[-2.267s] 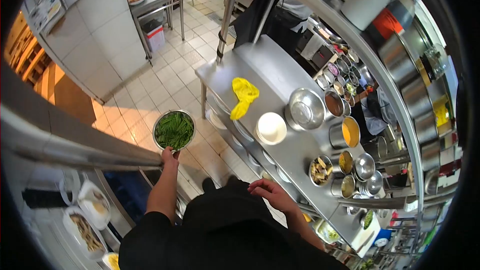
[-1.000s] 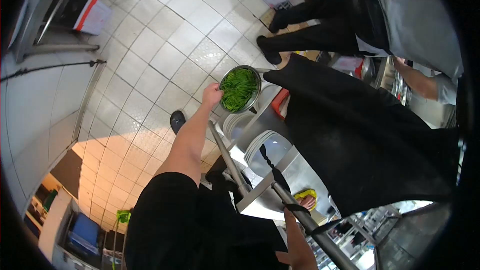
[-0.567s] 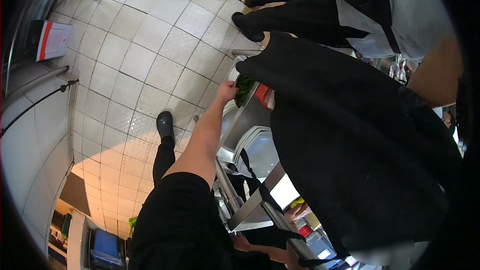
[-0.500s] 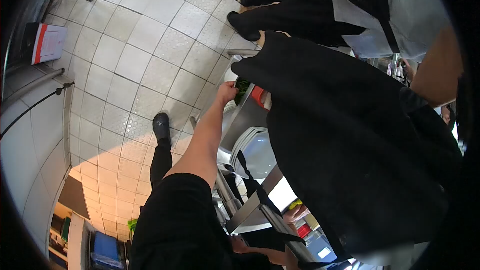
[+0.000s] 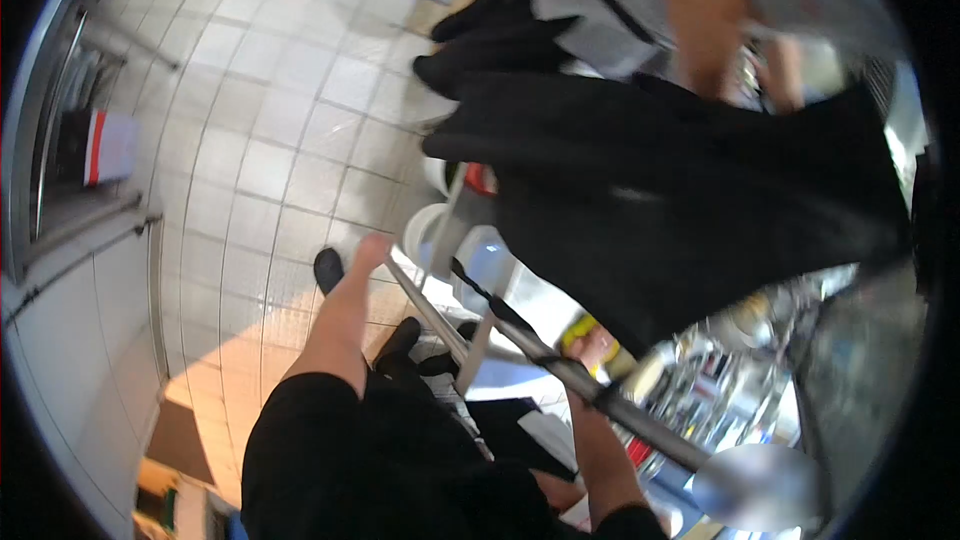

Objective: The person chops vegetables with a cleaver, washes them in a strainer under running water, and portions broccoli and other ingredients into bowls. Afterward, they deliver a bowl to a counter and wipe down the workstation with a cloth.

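Observation:
My left hand (image 5: 374, 250) is smeared by motion above the tiled floor, close to the end of a metal bar (image 5: 425, 308). Nothing shows clearly in it, and its fingers cannot be made out. Beyond a thick metal rail (image 5: 535, 350), my right hand (image 5: 597, 347) is closed around a bright yellow thing (image 5: 577, 328) whose kind I cannot make out. Pale round containers (image 5: 425, 232) and a clear bluish bowl (image 5: 483, 258) stand on the shelf below the rail. A large black cloth (image 5: 640, 200), apron-like, covers much of the middle.
A person in black trousers (image 5: 500, 35) stands at the top, a bare arm (image 5: 705, 20) reaching down. Blurred utensils (image 5: 720, 380) crowd the right side. A red-and-white box (image 5: 112, 147) sits on the metal rack (image 5: 45, 140) at left. White tiles (image 5: 270, 170) cover the floor.
My left hand has drawn back from the container of greens toward my body. The view has swung, showing more of the utensils. The other person's arm now reaches lower.

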A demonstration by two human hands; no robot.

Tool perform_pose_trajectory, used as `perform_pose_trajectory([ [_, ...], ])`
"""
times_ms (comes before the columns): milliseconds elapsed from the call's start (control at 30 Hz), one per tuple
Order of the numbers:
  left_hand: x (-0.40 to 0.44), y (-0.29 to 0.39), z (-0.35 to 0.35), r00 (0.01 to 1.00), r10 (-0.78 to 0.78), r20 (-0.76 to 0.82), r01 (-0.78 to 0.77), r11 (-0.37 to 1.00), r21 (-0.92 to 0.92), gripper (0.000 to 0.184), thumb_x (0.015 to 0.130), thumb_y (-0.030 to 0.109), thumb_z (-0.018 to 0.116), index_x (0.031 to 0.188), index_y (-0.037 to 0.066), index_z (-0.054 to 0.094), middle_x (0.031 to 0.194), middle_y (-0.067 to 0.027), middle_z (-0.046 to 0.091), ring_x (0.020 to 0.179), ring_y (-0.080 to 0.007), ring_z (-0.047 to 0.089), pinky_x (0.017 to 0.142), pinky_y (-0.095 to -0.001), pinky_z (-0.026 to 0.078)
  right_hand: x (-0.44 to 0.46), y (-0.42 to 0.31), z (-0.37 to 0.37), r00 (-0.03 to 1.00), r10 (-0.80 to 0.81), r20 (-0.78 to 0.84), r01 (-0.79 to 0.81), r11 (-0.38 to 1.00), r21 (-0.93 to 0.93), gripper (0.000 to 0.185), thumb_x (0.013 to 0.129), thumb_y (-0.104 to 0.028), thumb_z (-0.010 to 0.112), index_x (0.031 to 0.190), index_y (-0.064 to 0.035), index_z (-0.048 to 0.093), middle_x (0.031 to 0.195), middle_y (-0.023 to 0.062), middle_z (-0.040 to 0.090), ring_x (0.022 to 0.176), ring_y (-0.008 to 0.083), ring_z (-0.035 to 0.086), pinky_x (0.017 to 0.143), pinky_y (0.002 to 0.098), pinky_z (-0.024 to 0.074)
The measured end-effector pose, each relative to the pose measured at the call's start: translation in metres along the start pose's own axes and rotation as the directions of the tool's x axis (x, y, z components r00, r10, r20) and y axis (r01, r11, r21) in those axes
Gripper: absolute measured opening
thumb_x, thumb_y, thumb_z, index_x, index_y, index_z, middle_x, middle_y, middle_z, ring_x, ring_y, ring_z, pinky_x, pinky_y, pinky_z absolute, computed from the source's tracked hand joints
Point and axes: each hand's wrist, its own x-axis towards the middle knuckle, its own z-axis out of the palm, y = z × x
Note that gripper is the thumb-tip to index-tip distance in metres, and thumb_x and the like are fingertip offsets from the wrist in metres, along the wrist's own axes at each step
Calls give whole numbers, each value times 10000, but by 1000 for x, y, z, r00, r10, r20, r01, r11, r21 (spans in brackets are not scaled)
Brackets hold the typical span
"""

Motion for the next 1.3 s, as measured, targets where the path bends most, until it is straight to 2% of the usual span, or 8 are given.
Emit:
perform_pose_trajectory([
  [167, -180, -42, -29, 752, -593, 288, 642, 758, -116, 438, 876, 337, 446, 877, -16, 705, 1039, -258, 662, 1012, -390, 629, 868, -464, 489, 10, -22, 3, 1000, 29, 5, -29, 995, 91, 242, 751, -273, 618, 899, -84, 587, 940, 194, 536, 923, 406, 524, 825, 557, 403],
  [233, -210, -105, 11, 877, -295, 379, 150, 917, 369, 355, 840, 261, 509, 808, -38, 696, 830, -232, 692, 815, -354, 687, 766, -464, 517, 2, -25, 8, 1000, -7, -29, 12, 979, 202, 292, 749, -271, 616, 956, -65, 598, 1004, 210, 551, 977, 429, 517, 869, 576, 383],
  [300, -242, -72, -22, 676, -666, 314, 723, 682, -112, 264, 818, 161, 562, 779, -80, 664, 698, -204, 663, 568, -300, 663, 537, -424, 521, -2, -29, 17, 994, 14, -109, 11, 976, 220, 349, 739, -282, 587, 997, -51, 633, 1032, 222, 602, 1050, 458, 518, 970, 578, 351],
  [667, -210, 49, -182, 885, -378, 273, 465, 691, -553, 318, 845, 275, 600, 1089, 78, 545, 992, -93, 651, 781, -282, 664, 668, -398, 503, -35, -9, -85, 950, 302, -79, -214, 814, 540, 190, 823, -199, 619, 980, -94, 627, 1042, 143, 613, 1038, 362, 541, 889, 472, 418],
  [867, -258, 161, -240, 867, 159, 472, -68, 977, -204, 200, 945, 184, 523, 1038, 42, 629, 963, -97, 696, 787, -215, 687, 686, -326, 546, -132, 140, 3, 19, 1000, 22, -690, -3, 724, 284, 922, -297, 553, 881, -19, 596, 786, 203, 642, 719, 363, 622, 658, 445, 466],
  [933, -279, 222, -242, 856, -20, 517, 244, 896, -370, 169, 952, 172, 577, 996, 23, 642, 910, -84, 689, 754, -182, 662, 705, -312, 542, -135, 195, -16, -242, 968, -60, -627, -109, 771, 328, 916, -335, 566, 913, -9, 597, 759, 181, 644, 722, 331, 626, 694, 430, 477],
  [1200, -251, 414, -190, 898, 198, 392, -135, 974, -182, 203, 955, 203, 609, 1014, 12, 647, 893, -16, 675, 805, -97, 601, 733, -258, 484, -78, 344, -54, 394, 605, 692, -880, 30, 474, 506, 676, -359, 779, 898, 68, 625, 779, 164, 673, 605, 235, 680, 446, 350, 533],
  [1300, -231, 478, -162, 910, 219, 352, -148, 964, -219, 231, 947, 228, 622, 1025, 11, 646, 905, -25, 679, 801, -97, 605, 753, -258, 491, -60, 348, -33, 484, 665, 569, -852, 209, 481, 299, 711, -128, 578, 946, 14, 696, 919, 255, 677, 839, 418, 665, 789, 427, 545],
])
